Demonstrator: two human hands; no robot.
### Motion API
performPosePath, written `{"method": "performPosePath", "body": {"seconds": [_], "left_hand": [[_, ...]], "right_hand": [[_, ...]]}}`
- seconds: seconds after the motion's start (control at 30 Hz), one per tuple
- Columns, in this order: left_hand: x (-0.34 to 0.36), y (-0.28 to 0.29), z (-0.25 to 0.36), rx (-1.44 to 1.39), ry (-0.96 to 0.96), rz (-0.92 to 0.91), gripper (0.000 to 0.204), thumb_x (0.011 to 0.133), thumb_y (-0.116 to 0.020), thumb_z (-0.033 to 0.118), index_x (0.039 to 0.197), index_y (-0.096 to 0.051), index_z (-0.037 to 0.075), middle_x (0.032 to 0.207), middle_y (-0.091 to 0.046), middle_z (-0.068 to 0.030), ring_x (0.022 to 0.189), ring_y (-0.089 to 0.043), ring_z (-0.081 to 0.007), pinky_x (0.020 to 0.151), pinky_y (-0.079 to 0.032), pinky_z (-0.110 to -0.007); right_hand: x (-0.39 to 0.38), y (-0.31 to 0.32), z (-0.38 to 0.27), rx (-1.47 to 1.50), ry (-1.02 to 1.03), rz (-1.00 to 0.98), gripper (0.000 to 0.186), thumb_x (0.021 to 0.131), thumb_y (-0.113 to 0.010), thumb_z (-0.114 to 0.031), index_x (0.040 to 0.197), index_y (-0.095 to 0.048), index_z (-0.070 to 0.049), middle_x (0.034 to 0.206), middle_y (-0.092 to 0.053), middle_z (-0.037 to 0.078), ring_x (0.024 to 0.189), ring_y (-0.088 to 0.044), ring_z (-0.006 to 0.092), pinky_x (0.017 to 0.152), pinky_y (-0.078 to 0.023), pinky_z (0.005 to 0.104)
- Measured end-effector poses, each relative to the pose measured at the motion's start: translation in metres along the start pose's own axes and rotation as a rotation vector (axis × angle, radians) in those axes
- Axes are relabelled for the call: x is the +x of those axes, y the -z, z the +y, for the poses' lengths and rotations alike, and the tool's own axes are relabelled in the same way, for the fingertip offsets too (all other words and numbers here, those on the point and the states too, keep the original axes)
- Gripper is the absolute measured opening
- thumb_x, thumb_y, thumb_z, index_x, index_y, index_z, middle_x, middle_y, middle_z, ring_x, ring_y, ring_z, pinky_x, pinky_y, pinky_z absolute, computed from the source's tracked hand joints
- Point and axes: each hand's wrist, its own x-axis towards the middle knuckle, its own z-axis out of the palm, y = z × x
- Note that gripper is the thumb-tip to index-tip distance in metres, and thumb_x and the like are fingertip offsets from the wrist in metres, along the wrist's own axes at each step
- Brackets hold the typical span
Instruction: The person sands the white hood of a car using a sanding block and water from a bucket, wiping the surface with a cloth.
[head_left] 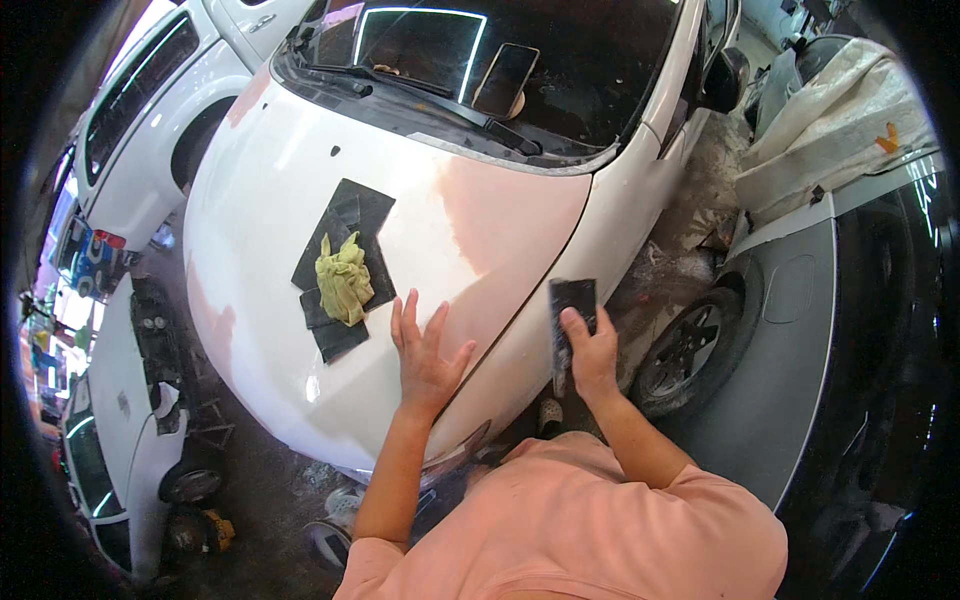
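Note:
A white car's hood [270, 250] spreads out before me, with dull pinkish patches near its windshield corner and front edge. My left hand [428, 358] is over the hood's near right part, fingers spread, holding nothing; whether it touches the surface I cannot tell. In my right hand [594, 352] is a dark, flat sanding pad [573, 298], gripped with the thumb across its face, beside the car's fender. Black sheets of sandpaper [345, 210] lie on the middle of the hood. On top of them sits a crumpled yellow-green cloth [343, 280].
A phone [507, 80] leans at the windshield. To the right stands a grey car panel with a wheel [690, 350], close to my right arm. White sheeting [840, 125] covers something behind it. Other white vehicles [150, 130] stand at left.

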Motion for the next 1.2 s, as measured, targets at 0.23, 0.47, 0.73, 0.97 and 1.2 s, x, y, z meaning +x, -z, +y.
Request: {"method": "performPosePath", "body": {"seconds": [0.23, 0.47, 0.73, 0.97, 1.2], "left_hand": [[0.036, -0.027, 0.011, 0.139, -0.055, -0.07, 0.084, 0.082, -0.088, 0.043, 0.151, -0.053, 0.012, 0.172, -0.02, -0.0265, 0.157, -0.013, -0.0553, 0.126, -0.023, -0.064], [0.107, -0.08, 0.036, 0.329, -0.358, -0.346, 0.087, 0.1, -0.059, 0.058, 0.167, -0.032, 0.009, 0.177, -0.019, -0.0138, 0.164, -0.008, -0.0411, 0.131, -0.007, -0.059], [0.191, -0.124, 0.089, 0.362, -0.552, -0.395, 0.091, 0.103, -0.047, 0.065, 0.168, -0.027, 0.005, 0.177, -0.021, -0.0109, 0.165, -0.009, -0.036, 0.132, -0.003, -0.058], [0.18, -0.123, 0.083, 0.324, -0.515, -0.423, 0.092, 0.103, -0.047, 0.066, 0.169, -0.023, 0.005, 0.178, -0.018, -0.0126, 0.165, -0.007, -0.0361, 0.132, -0.002, -0.057], [0.139, -0.092, 0.059, 0.386, -0.502, -0.46, 0.093, 0.103, -0.042, 0.068, 0.169, -0.023, 0.005, 0.177, -0.019, -0.0132, 0.165, -0.008, -0.0376, 0.132, -0.002, -0.058]], "right_hand": [[0.028, 0.044, 0.004, 0.113, -0.097, 0.031, 0.037, 0.103, -0.074, -0.035, 0.118, -0.067, -0.003, 0.096, -0.067, -0.002, 0.082, -0.06, 0.0092, 0.073, -0.051, 0.0272], [0.053, 0.087, 0.011, 0.108, -0.067, 0.032, 0.039, 0.103, -0.074, -0.034, 0.121, -0.067, -0.001, 0.1, -0.069, 0.001, 0.088, -0.062, 0.011, 0.079, -0.053, 0.0293], [0.07, 0.141, 0.019, 0.001, -0.056, 0.088, 0.059, 0.102, -0.074, -0.041, 0.133, -0.06, 0.008, 0.115, -0.071, 0.011, 0.102, -0.064, 0.0187, 0.093, -0.053, 0.0338], [0.069, 0.155, 0.016, -0.028, -0.074, 0.087, 0.072, 0.1, -0.076, -0.044, 0.14, -0.055, 0.012, 0.121, -0.069, 0.015, 0.11, -0.063, 0.0216, 0.099, -0.051, 0.0344], [0.064, 0.135, -0.008, 0.094, -0.043, -0.029, 0.046, 0.103, -0.075, -0.037, 0.127, -0.064, 0.001, 0.105, -0.069, 0.002, 0.092, -0.062, 0.0105, 0.083, -0.053, 0.0281]]}}
